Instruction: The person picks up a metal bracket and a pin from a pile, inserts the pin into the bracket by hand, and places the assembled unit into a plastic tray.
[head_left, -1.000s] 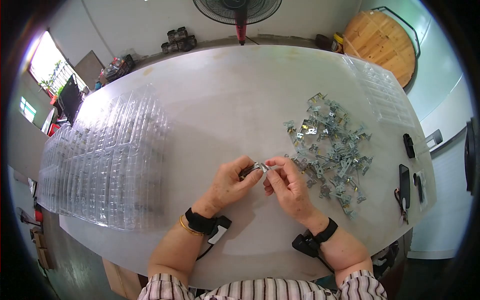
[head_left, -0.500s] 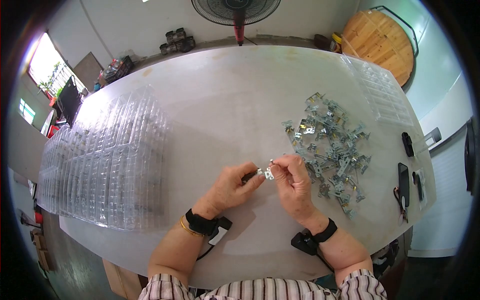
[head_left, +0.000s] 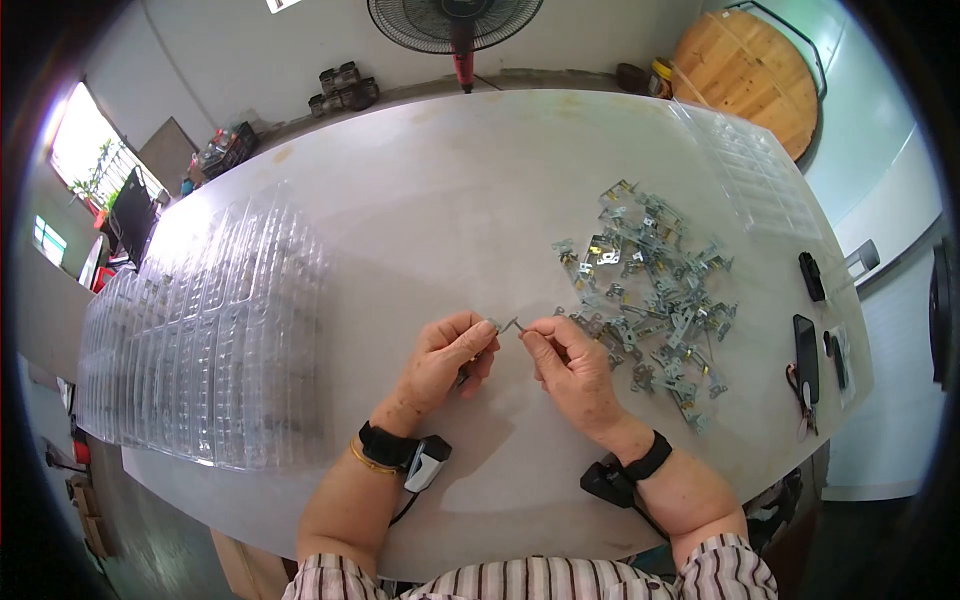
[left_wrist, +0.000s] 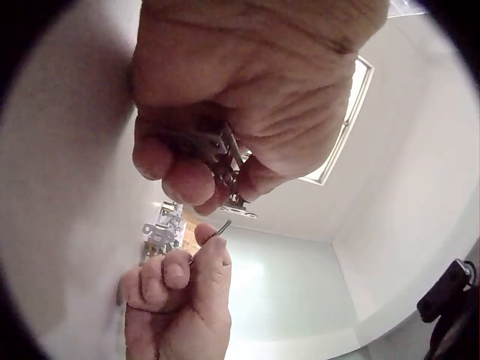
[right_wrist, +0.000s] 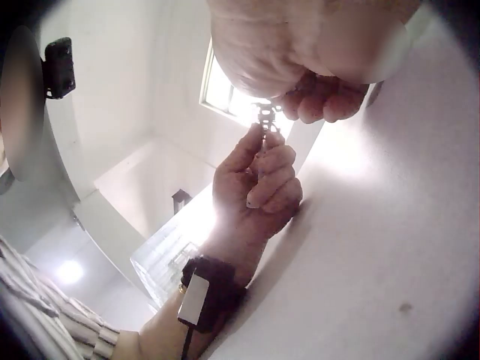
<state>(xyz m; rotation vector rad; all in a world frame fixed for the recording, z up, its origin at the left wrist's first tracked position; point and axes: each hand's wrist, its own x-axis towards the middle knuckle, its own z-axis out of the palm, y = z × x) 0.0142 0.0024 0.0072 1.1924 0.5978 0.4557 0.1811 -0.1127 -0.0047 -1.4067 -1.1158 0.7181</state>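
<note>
My left hand (head_left: 432, 375) grips a jointed metal bracket (left_wrist: 231, 174), mostly hidden inside curled fingers; a flat end with holes sticks out past the fingertips. Facing it, my right hand (head_left: 580, 388) pinches a small thin metal plate (left_wrist: 223, 229) between thumb and forefinger, seen nearly edge-on. In the head view both pieces meet closely over the middle of the table, fingertips a short way apart. A loose pile of metal brackets (head_left: 655, 290), some with yellow parts, lies just beyond and right of my right hand.
Stacked clear plastic trays (head_left: 215, 330) fill the table's left side. Another clear tray (head_left: 755, 170) lies at the far right. A black phone (head_left: 806, 345), scissors (head_left: 805, 400) and a small black object (head_left: 811, 277) lie near the right edge. A fan (head_left: 460, 25) stands beyond the table.
The small plate, earlier showing its holed face in my right hand, is now turned edge-on. My left hand has shifted slightly left and rolled, showing the bracket's end at its fingertips.
</note>
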